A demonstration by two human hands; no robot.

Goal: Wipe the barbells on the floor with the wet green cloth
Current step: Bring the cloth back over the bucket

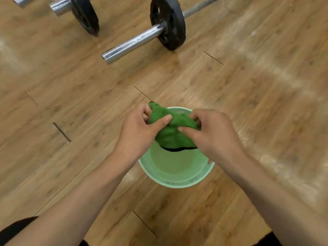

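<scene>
- The left hand (140,128) and the right hand (211,132) are both pinching the green cloth (173,132), bunched between them at the centre of the frame, over the far side of the pale green bucket (177,181).
- The cloth is looking soft, limp and light; being wet, it is likely dripping and clinging, so gathering it into a pad in one palm should suit wiping.
- The nearest barbell (132,43) is lying on the wooden floor (266,86) at upper centre, well apart from the hands.
- Its chrome sleeve is looking hard, smooth and probably slippery when damp; the black plate (168,23) appears heavy, so wiping in place seems wiser than lifting.
- Another barbell (78,9) is lying at upper left.
</scene>
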